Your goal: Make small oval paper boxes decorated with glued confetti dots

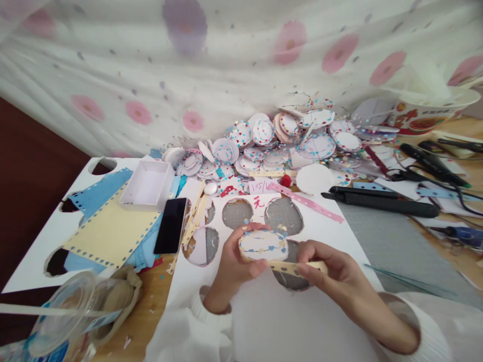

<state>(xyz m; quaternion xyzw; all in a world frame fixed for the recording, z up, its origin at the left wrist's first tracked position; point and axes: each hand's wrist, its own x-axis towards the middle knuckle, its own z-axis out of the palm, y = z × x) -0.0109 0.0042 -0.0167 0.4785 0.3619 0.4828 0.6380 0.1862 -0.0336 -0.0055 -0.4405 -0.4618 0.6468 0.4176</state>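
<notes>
The disc (263, 245), white with a ring of small hearts and dots, is gripped at its left edge by the left hand (234, 265), thumb on its lower rim. The right hand (332, 270) pinches a cream strip (298, 267) that runs along the disc's underside toward its fingers. Both hands hover over a white sheet (271, 311) with round holes cut in it, lying on a wooden table (151, 306). A red character is written on the sheet just beyond the disc, and a scrap above it bears red digits, roughly "305", not fully readable. Left of the left hand lies a dark phone (171, 225), then a yellow paper (109, 232) with punched edges over blue sheets, and a shallow white box (148, 184) farther off. Near the person's left elbow sits a clear cup (71, 311). Beyond the hands a heap of finished discs (271, 141) is piled against a white curtain (226, 55) printed with pink flowers. Right of the right hand lie a grey mat (392, 246), a long black tool (381, 203), a glue gun (433, 163) with cables, and, at the far corner, a printed bowl (426, 113) whose lettering is too blurred to read.
</notes>
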